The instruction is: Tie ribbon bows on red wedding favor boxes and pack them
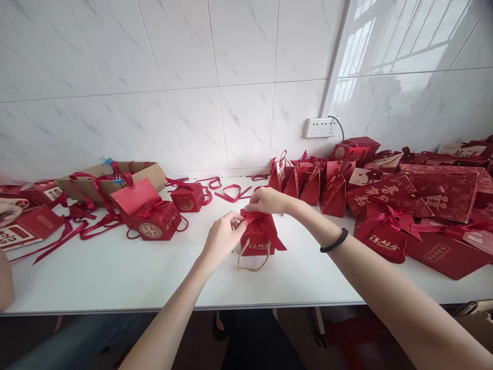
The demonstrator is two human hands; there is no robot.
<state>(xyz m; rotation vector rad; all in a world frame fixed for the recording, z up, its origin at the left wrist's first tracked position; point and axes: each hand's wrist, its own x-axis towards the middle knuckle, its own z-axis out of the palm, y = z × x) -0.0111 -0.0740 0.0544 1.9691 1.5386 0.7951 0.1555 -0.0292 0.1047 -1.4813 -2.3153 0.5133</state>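
A small red gift box point(257, 246) with gold lettering stands upright near the middle of the white table point(185, 277). Its gold rope handle point(252, 269) hangs down the front. Red ribbon point(265, 226) lies over the top of the box, with one tail hanging at the right side. My left hand point(226, 231) is at the top left of the box, thumb and fingertips pinched on the ribbon. My right hand point(265, 200) reaches over from the right, fingers bent down and closed on the ribbon at the top. The fingers partly hide the knot or bow.
On the left stand an open cardboard box point(80, 187) with ribbons over its rim and red boxes point(156, 221). Loose ribbons point(231, 192) lie behind. Many red boxes point(333, 190) crowd the right. Another person's hand point(10, 211) shows at the far left. A power strip point(320, 127) is on the wall.
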